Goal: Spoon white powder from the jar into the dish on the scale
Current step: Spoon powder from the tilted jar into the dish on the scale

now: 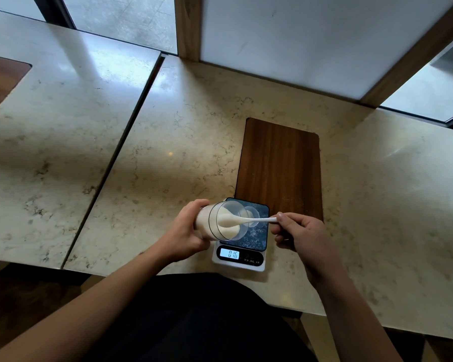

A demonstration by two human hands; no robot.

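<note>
Marble countertop [154, 152] carries a digital scale [239, 259] at its near edge, just in front of a wooden inlay [280, 163]. Over the scale's left side, the left hand [186, 231] wraps a tilted clear jar [220, 222] of white powder. The right hand [298, 233] pinches a white spoon [246, 220], bowl inside the jar's mouth. A small clear dish [254, 216] sits on the scale's platform behind the spoon.
</note>
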